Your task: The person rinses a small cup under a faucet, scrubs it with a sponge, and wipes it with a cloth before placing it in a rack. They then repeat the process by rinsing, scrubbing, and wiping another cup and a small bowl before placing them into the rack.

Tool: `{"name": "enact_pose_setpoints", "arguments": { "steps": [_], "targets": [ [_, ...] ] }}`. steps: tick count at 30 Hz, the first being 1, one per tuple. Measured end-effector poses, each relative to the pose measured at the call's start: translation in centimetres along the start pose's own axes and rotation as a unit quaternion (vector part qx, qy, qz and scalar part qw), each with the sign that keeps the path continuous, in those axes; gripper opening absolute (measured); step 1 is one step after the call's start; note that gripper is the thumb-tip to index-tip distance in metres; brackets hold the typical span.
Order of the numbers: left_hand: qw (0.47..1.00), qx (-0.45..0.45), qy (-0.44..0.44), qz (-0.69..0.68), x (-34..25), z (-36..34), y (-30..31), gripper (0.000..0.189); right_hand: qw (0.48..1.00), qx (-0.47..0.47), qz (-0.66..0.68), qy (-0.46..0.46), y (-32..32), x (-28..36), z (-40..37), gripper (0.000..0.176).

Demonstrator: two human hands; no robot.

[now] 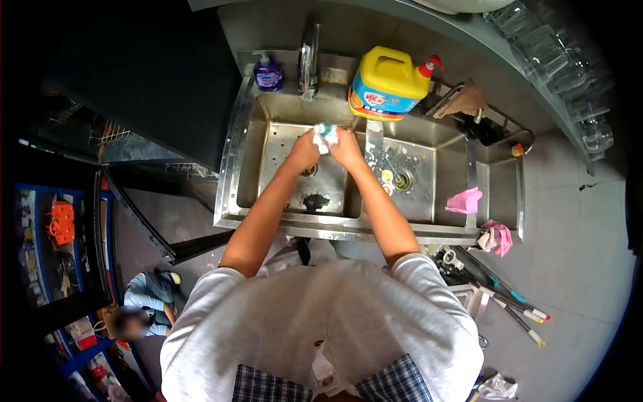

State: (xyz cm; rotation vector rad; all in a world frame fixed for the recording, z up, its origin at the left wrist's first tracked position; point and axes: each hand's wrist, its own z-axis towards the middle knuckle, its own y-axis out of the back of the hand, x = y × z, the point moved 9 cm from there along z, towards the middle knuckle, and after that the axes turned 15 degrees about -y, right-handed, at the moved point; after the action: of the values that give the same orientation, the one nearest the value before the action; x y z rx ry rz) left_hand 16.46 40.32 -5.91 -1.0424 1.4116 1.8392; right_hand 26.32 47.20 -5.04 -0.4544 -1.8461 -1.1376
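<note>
Over the left basin of a steel double sink [288,222], my left hand [305,151] and my right hand [345,149] meet around a small bunched white-and-green cloth [326,136]. Fingers of both hands are closed on it from either side, with its middle showing between them. Below my hands, a dark clump [315,202] lies on the basin floor near the front wall. Part of the left drain [309,170] shows beside my left wrist. The faucet [309,63] rises behind the hands, and I cannot make out any running water.
A yellow detergent jug [385,84] and a purple soap bottle [268,75] stand along the sink's back. Food scraps [387,176] lie by the right drain. Pink cloths [463,200] hang over the right edge. Glasses [546,53] line the shelf; a person [151,298] sits at left.
</note>
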Motion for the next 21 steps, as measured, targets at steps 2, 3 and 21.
{"name": "enact_pose_setpoints", "arguments": {
  "steps": [2, 3, 21],
  "targets": [
    [0.992, 0.118, 0.031, 0.025, 1.3, -0.1, -0.3, 0.031, 0.995, 0.063, -0.054, 0.052, -1.6, -0.7, 0.2, 0.024],
    [0.985, 0.17, 0.034, 0.026, 1.6, 0.3, -0.4, 0.029, 0.997, 0.066, -0.006, 0.04, -2.1, -1.6, 0.5, 0.023],
    [0.958, -0.224, -0.051, -0.174, 5.7, 1.3, 2.1, 0.037, 0.955, 0.108, 0.245, -0.126, -3.0, -2.7, 1.0, 0.021]
  ]
}}
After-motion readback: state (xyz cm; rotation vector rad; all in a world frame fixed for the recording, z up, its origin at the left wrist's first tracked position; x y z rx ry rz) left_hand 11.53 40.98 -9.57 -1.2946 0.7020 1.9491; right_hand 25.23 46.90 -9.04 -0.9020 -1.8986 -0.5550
